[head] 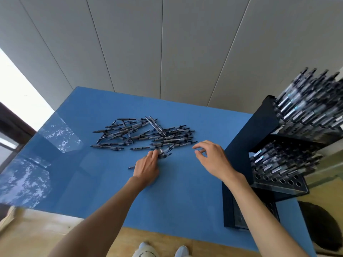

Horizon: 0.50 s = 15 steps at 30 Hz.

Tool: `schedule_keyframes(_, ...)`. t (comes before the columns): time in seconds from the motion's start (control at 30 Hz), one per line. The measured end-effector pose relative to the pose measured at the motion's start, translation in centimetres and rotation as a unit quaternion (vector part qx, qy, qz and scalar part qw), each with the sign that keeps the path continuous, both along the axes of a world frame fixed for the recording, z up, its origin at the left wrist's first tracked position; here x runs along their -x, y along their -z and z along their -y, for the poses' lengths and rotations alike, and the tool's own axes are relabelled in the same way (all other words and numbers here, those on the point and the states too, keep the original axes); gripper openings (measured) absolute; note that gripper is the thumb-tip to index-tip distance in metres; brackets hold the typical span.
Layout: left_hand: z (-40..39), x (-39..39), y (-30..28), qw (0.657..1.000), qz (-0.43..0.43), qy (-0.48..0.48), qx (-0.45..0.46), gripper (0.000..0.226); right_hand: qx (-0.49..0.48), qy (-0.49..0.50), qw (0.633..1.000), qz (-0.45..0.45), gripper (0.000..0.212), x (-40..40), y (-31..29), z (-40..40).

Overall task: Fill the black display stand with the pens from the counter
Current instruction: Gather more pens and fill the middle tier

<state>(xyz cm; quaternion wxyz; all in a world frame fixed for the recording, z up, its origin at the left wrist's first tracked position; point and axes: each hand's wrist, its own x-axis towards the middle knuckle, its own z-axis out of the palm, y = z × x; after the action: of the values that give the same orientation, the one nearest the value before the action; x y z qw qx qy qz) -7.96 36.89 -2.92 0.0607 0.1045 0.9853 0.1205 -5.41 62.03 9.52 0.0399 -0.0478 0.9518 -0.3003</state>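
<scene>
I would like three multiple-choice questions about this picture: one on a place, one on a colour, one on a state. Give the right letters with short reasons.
1. Where is the black display stand?
A. left of the pile
B. right of the pile
C. on the floor

2. What colour is the counter?
A. blue
B. red
C. white

3. What is the left hand doing?
A. hanging idle
B. holding pens
C. pressing on the stand

Key: 1 B, the stand is at the counter's right edge, the pile of pens mid-counter. 2 A, its surface is blue. 3 B, its fingers curl round a few pens.
</scene>
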Motion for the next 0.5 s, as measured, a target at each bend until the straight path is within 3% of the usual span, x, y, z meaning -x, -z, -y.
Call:
schedule_keyframes(0.1,2.0,0.9,-0.4,0.997,-0.008,-0.076,0.017,0.027,0.002,-0.004,1.0,0.002,0.019,0.4,0.0,0.4)
schedule_keyframes(0.27,3.6,3.2,-0.5,0.994,-0.011,-0.101,0.046,0.034,0.003,-0.009,1.0,-0.001,0.019,0.7,-0.2,1.0)
schedule_keyframes(0.5,4.0,3.5,0.5,0.998,-0.016,0.005,0.054,0.02,0.005,-0.001,1.0,-0.002,0.019,0.8,-0.5,0.6)
